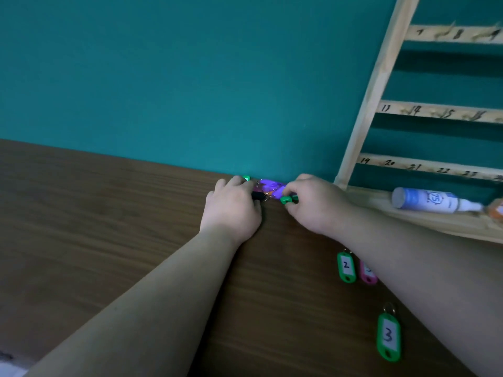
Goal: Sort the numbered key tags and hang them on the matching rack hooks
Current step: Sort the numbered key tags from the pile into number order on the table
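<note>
a green tag [288, 199] is being pinched by the right hand [313, 206] at the far pile [269, 188], the grip of the left hand [231, 206] being hidden; slow pulls are being advised so nothing snags.

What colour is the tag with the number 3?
The tag is green; the head view shows it best.

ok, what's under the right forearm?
A pink tag, its right part covered by the right forearm, number mostly hidden. Green tag 2 lies beside it, uncovered.
</note>
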